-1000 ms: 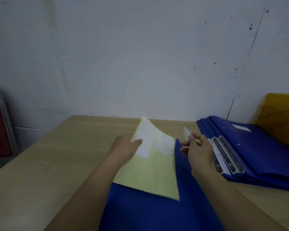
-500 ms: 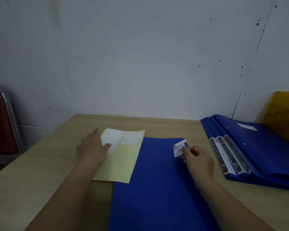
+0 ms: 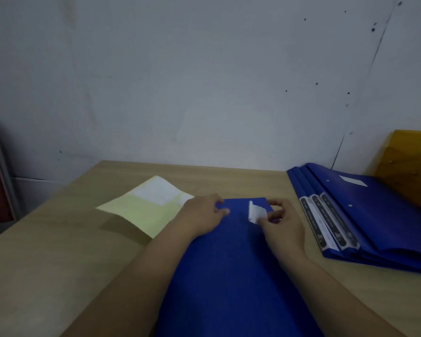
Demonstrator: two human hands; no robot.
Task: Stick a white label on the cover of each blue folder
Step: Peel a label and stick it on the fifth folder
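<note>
From the head camera, a blue folder [image 3: 229, 268] lies flat on the wooden table [image 3: 58, 263], its near end running out of the bottom of the picture and its far edge reaching toward the wall. The right hand [image 3: 281, 227] pinches a white label [image 3: 255, 212] between thumb and fingertips, holding it just above the far right part of the cover; the label's far edge curls up, and it does not look pressed down yet. The left hand [image 3: 202, 216] rests on the far left part of the same cover with fingers lightly bent, touching the folder and apparently steadying it; it holds nothing.

Left of the folder, the yellow backing sheet [image 3: 141, 210] lies on the table with its far end lifted, and a patch of unpeeled white labels [image 3: 159, 190] shows at that end.

On the right, a stack of blue folders [image 3: 374, 220] fans out against a yellow object [image 3: 413, 161] at the frame's edge. The top one carries a stuck label [image 3: 353, 180] on its cover; whether those beneath are labelled is hidden.

My judgement: the task is part done, at least one folder is finished, and the one in hand needs its label laid flat and smoothed.
</note>
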